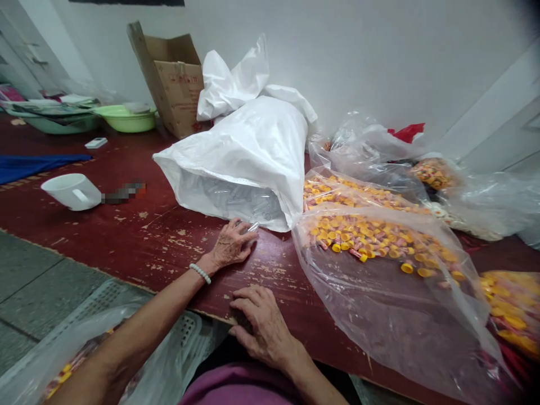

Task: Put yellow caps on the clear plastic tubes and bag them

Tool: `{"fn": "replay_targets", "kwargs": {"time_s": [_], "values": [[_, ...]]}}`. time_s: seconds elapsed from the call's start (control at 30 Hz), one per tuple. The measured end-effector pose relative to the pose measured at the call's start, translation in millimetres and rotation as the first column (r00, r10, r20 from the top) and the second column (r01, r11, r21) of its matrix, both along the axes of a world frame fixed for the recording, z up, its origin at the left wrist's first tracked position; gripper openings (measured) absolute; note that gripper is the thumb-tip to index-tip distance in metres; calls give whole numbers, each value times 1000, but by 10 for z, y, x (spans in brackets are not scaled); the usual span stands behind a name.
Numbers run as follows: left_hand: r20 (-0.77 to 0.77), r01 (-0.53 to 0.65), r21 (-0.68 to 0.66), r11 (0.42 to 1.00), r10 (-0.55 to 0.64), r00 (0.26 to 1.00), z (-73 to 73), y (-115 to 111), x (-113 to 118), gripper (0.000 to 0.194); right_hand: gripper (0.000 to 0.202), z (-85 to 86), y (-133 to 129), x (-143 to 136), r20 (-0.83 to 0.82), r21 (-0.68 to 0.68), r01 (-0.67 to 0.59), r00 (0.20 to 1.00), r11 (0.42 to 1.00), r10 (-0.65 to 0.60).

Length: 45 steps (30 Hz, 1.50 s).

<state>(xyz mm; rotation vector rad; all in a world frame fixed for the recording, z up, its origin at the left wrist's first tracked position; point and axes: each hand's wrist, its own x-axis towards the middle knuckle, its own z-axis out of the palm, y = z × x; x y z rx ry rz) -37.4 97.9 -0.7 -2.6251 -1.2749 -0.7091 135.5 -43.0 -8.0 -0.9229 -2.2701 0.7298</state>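
Note:
My left hand, with a beaded bracelet at the wrist, is at the mouth of a white woven sack that lies on its side. Many clear plastic tubes fill the sack's opening. One small clear tube is at my left fingertips, which are closed on it. My right hand is by the table's front edge, its fingers loosely bent and apart, with nothing visible in it. To the right lies an open clear plastic bag holding many small pieces with yellow caps.
The worn red table also carries a white mug, a cardboard box, a green basin and more filled plastic bags at the right. Below the front edge, a plastic crate holds another bag.

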Motion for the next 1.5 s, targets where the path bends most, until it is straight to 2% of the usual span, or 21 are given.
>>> {"fn": "replay_targets", "kwargs": {"time_s": [0.1,0.2,0.27,0.33,0.43,0.53,0.63,0.77,0.83,0.93,1.03,1.1,1.23,1.3,1.37,1.43,1.5], "values": [[53,79,-57,995,-76,996,-8,-176,-52,38,35,-38,25,5,-157,2,112,981,994,-110],[119,158,-110,981,-145,982,-2,-306,-84,47,39,-9,158,13,-272,86,284,929,955,-251],[177,208,-143,968,-182,967,0,-360,-98,58,47,49,324,-2,-250,196,341,924,919,-289],[247,216,-155,964,-174,953,-5,-394,-120,70,54,94,530,-39,-161,289,332,941,898,-296],[331,158,-180,971,-92,939,-33,-443,-188,83,61,61,810,-110,-10,334,314,944,889,-330],[373,79,-265,961,27,927,-75,-520,-291,87,62,-62,940,-143,42,321,328,932,889,-359],[454,15,-349,937,155,878,-103,-605,-370,79,62,-152,916,-114,0,323,347,930,880,-367],[554,-33,-447,894,306,774,-66,-639,-405,62,53,-174,789,6,-82,309,438,896,844,-436],[535,-109,-458,882,371,759,-27,-609,-408,50,45,-174,728,91,-53,306,429,899,850,-434],[437,-232,-438,868,432,789,31,-523,-411,35,37,-169,668,206,127,323,293,929,900,-348],[333,-258,-455,852,432,838,95,-436,-418,45,37,-132,655,265,296,316,206,906,926,-302],[301,-239,-469,850,408,862,142,-393,-437,50,40,-82,665,282,358,304,215,877,928,-321],[280,-234,-445,865,382,880,187,-340,-524,44,36,27,679,337,435,300,286,808,910,-397],[268,-193,-399,896,315,911,164,-314,-580,45,30,53,673,378,428,314,341,782,886,-453],[203,-120,-331,936,194,960,122,-287,-627,48,27,55,673,406,362,292,402,794,868,-489],[81,-69,-275,959,94,992,90,-263,-659,50,27,45,694,400,237,205,465,830,861,-504],[-50,-68,-239,969,58,997,87,-249,-677,46,29,46,743,351,110,102,524,839,845,-534]]}}
